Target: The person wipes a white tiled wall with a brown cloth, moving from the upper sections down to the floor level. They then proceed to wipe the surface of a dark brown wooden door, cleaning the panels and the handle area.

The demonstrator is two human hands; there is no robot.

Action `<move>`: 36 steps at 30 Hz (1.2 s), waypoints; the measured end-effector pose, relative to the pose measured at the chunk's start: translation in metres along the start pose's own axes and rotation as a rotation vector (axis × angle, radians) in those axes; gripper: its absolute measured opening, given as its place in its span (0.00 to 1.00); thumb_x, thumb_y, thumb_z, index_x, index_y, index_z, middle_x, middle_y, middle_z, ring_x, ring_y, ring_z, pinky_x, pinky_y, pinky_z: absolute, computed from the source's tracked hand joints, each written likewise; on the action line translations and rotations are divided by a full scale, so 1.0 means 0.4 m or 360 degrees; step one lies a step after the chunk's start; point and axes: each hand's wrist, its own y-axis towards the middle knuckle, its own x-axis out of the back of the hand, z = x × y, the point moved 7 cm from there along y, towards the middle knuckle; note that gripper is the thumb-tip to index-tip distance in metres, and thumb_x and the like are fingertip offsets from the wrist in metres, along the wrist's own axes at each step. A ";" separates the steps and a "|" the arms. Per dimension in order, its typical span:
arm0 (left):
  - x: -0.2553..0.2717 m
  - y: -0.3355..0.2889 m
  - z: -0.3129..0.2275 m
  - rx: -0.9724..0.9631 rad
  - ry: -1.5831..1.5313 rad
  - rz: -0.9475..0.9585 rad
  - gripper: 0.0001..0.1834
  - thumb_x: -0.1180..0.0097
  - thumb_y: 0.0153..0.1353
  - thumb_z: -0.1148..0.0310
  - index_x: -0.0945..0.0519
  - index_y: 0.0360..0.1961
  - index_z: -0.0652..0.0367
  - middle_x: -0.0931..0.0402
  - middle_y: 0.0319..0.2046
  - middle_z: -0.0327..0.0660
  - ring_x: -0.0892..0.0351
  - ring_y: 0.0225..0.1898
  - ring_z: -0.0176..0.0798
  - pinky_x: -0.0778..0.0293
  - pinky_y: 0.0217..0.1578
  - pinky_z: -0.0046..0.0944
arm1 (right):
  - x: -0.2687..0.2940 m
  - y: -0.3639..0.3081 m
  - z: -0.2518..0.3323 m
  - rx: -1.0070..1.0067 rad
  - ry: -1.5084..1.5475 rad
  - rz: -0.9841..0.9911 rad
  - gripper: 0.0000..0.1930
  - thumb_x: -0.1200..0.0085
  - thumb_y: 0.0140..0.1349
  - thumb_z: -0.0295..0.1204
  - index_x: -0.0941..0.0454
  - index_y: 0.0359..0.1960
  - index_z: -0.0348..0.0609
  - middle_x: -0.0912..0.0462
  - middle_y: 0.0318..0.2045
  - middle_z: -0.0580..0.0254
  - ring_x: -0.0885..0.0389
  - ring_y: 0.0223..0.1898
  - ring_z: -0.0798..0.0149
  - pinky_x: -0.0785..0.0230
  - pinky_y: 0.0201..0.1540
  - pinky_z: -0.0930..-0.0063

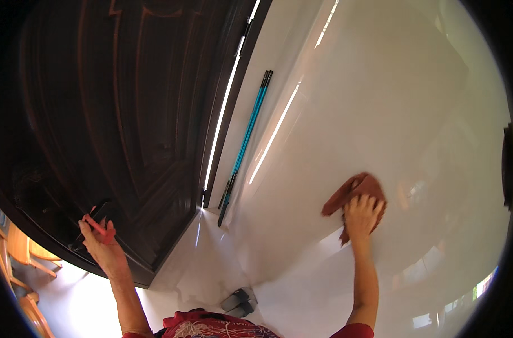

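Note:
My right hand (360,218) presses a brown cloth (353,190) against the glossy white wall (380,107), its fingers bent over the bunched fabric. Part of the cloth spreads out to the left and above the fingers. At the left, my left hand (106,248) is closed around a small pinkish-red object (95,224), whose kind I cannot make out. That hand is in front of the dark panelled door (98,129), close to its dark handle (76,245). Whether the hand also touches the handle is unclear.
Two slim teal poles (247,138) lean upright in the corner between door and wall. Grey slippers (239,302) lie on the pale floor below. Wooden chairs (21,245) stand beyond the door's edge at lower left. A dark object (508,167) is at the right rim.

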 end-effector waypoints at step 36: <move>0.226 0.428 -0.030 -0.0553 0.0600 0.0027 0.30 0.60 0.67 0.54 0.50 0.68 0.46 0.48 0.66 0.43 0.40 0.61 0.49 0.42 0.59 0.50 | -0.385 0.722 0.429 0.0227 0.0287 -0.0336 0.11 0.48 0.50 0.30 0.20 0.36 0.45 0.24 0.41 0.58 0.31 0.47 0.55 0.48 0.61 0.47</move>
